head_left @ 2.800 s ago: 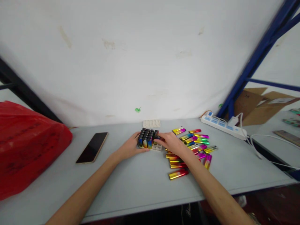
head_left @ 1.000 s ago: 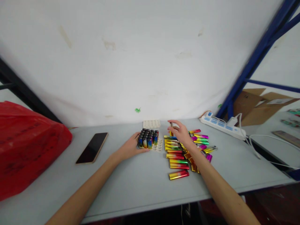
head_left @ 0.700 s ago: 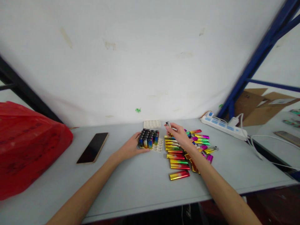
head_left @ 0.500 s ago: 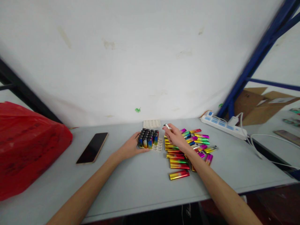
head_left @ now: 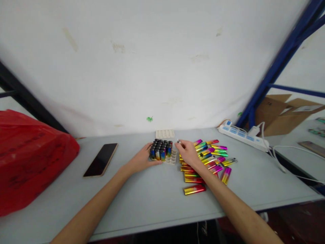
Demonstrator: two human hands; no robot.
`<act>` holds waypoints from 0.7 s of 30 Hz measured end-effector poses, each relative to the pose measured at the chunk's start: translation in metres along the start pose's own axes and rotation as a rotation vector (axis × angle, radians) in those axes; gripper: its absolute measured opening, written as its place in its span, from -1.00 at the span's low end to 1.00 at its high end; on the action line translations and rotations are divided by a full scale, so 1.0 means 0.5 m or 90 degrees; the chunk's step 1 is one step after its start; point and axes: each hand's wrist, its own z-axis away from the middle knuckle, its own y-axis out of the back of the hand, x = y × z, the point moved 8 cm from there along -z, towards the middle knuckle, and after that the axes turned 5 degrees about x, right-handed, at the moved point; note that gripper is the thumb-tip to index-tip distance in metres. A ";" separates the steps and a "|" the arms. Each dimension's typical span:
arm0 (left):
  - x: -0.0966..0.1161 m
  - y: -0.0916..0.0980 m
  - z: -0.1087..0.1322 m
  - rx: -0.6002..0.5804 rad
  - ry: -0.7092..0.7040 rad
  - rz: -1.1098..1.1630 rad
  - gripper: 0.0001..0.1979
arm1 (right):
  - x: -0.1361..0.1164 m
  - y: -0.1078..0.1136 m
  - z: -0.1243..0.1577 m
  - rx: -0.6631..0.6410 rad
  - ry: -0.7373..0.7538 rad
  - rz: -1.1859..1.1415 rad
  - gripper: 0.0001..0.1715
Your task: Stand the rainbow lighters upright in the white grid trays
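My left hand (head_left: 142,158) curves round the left side of a block of upright lighters (head_left: 160,149), its thumb along the near edge and its fingers behind. These lighters have black tops and shiny coloured bodies, and they stand in a pale tray (head_left: 173,158) whose round holes show bare on the right. Just right of the tray, my right hand (head_left: 189,152) pinches a single lighter (head_left: 178,141); only its silvery end shows. Under and beside my right forearm lies a loose heap of metallic lighters (head_left: 194,180) in gold, red, green and purple.
A second pale tray (head_left: 165,134) lies against the wall. On the left are a phone (head_left: 101,160) and a red plastic bag (head_left: 33,162). A white power strip (head_left: 242,136) with cables runs along the right, near a blue frame post (head_left: 269,74) and a cardboard box (head_left: 275,113).
My right hand has moved slightly down and turned, with the lighter now mostly hidden in its fingers. My left hand stays at the lighter block.
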 end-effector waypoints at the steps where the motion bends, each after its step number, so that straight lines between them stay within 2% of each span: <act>1: 0.000 0.000 0.000 0.000 0.000 -0.003 -0.04 | -0.002 0.000 0.001 0.001 0.003 -0.002 -0.34; 5: 0.000 -0.001 0.000 0.003 -0.003 -0.015 -0.01 | -0.022 0.008 0.005 -0.003 0.030 -0.010 -0.33; 9: 0.002 -0.002 0.000 -0.001 -0.009 -0.011 -0.02 | -0.046 0.017 0.010 -0.044 0.067 -0.015 -0.48; 11: 0.003 -0.003 -0.001 -0.005 -0.011 -0.008 -0.03 | -0.062 0.017 0.014 -0.075 0.118 -0.011 -0.50; 15: 0.002 -0.005 0.000 -0.008 -0.013 -0.005 -0.03 | -0.086 0.011 0.025 -0.113 0.225 0.024 -0.39; 21: 0.000 -0.002 0.001 0.000 -0.011 -0.003 -0.03 | -0.069 -0.016 0.028 -0.182 0.183 0.071 -0.30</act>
